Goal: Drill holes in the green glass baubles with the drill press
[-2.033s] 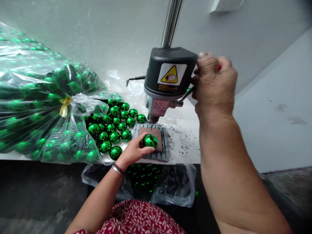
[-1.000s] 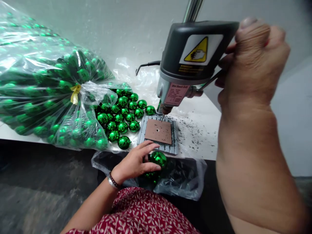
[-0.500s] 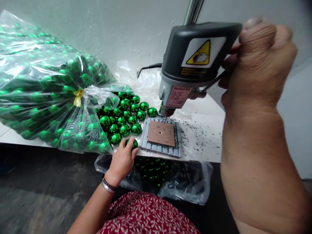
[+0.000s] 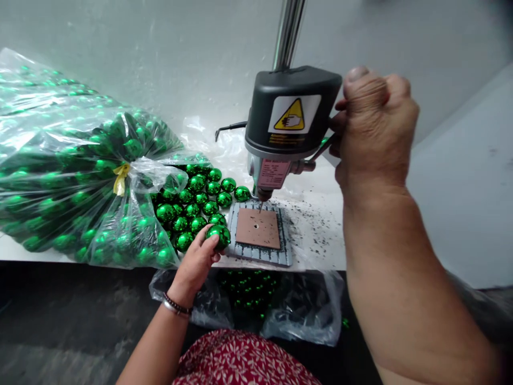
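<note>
A shiny green ball [image 4: 218,237] is held between the thumb and fingers of my left hand [image 4: 199,260], just left of the drill's base. My right hand [image 4: 374,128] is raised at the right, its fingers wrapped round the lever [image 4: 324,147] of the bench drill [image 4: 296,115]. The thin drill bit [image 4: 261,206] points down over a brown square plate [image 4: 262,235] with a small hole in it. That plate lies on the grey grooved base [image 4: 284,256]. Several loose green balls [image 4: 196,183] sit close together beyond my left hand.
A large clear bag of green balls [image 4: 68,182], tied with a yellow tie [image 4: 121,178], fills the left of the white table [image 4: 328,235]. Dark shavings [image 4: 308,224] lie right of the base. Below the table edge hangs an open plastic bag [image 4: 304,315] with green balls inside.
My left hand has closed on the green ball and lifted it off the table. The camera view has shifted, and my right hand stays on the lever.
</note>
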`<act>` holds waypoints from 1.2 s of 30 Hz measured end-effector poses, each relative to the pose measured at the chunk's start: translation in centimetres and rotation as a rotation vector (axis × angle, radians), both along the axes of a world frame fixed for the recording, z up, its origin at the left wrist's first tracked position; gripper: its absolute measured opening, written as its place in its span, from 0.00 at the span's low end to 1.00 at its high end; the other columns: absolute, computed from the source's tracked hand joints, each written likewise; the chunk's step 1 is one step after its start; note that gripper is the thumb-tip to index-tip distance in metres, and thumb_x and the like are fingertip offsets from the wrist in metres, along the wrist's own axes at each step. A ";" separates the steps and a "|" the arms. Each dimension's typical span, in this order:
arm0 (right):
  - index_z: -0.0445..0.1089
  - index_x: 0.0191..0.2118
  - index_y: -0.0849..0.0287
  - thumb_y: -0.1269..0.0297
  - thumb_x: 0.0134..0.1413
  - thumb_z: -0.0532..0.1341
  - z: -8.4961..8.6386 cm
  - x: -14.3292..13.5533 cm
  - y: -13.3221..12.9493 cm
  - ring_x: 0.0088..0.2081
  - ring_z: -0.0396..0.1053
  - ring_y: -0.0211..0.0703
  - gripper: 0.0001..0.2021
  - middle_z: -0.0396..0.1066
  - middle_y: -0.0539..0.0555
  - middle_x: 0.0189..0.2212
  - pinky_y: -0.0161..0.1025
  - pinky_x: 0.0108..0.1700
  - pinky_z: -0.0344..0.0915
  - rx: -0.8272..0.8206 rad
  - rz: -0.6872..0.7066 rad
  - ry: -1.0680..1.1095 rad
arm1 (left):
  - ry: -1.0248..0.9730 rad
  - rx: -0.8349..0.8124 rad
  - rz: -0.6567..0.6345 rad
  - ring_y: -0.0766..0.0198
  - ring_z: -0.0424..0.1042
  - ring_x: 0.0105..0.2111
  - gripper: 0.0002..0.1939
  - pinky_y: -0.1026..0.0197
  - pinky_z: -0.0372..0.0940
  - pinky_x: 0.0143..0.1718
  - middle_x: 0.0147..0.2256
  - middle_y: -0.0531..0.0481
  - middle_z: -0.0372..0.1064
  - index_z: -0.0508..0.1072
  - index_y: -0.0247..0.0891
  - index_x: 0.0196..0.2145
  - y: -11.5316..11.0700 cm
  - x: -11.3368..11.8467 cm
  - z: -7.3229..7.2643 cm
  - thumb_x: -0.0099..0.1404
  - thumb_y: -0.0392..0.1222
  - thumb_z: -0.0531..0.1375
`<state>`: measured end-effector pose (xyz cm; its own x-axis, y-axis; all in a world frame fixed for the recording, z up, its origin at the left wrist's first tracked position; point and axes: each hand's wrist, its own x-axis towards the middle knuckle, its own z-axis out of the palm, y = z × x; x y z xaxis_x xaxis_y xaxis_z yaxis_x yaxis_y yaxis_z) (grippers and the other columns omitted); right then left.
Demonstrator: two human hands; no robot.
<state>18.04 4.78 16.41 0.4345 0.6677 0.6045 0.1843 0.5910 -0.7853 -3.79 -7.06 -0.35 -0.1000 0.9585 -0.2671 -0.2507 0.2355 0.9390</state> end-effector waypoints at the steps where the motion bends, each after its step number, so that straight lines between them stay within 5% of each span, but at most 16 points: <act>1: 0.54 0.27 0.60 0.54 0.54 0.56 0.0 0.0 0.0 0.24 0.54 0.25 0.16 0.55 0.46 0.23 0.30 0.28 0.55 -0.001 0.006 -0.001 | -0.052 0.012 -0.012 0.69 0.67 0.29 0.36 0.65 0.62 0.29 0.38 0.48 0.70 0.60 0.39 0.57 0.5 0.4 0.2 0.55 0.55 0.62; 4: 0.54 0.28 0.61 0.52 0.54 0.56 0.0 0.1 -0.2 0.25 0.54 0.24 0.17 0.56 0.45 0.23 0.29 0.30 0.56 -0.007 0.017 -0.022 | -0.012 0.048 -0.041 0.69 0.67 0.30 0.33 0.66 0.62 0.28 0.42 0.46 0.69 0.62 0.39 0.56 2.2 1.6 0.4 0.57 0.56 0.60; 14: 0.50 0.25 0.59 0.51 0.53 0.57 0.1 0.3 -0.3 0.24 0.50 0.28 0.19 0.52 0.46 0.21 0.30 0.27 0.52 -0.005 0.030 -0.058 | 0.753 0.246 -0.085 0.61 0.69 0.41 0.26 0.58 0.63 0.46 0.45 0.46 0.70 0.65 0.38 0.52 6.3 4.5 0.2 0.57 0.47 0.62; 36: 0.49 0.25 0.58 0.49 0.53 0.57 0.1 0.5 -0.4 0.24 0.52 0.28 0.21 0.50 0.46 0.21 0.30 0.28 0.54 0.022 0.078 -0.064 | 0.995 0.494 -0.268 0.56 0.70 0.43 0.25 0.54 0.64 0.46 0.45 0.48 0.72 0.68 0.41 0.50 7.5 6.0 -1.4 0.54 0.41 0.66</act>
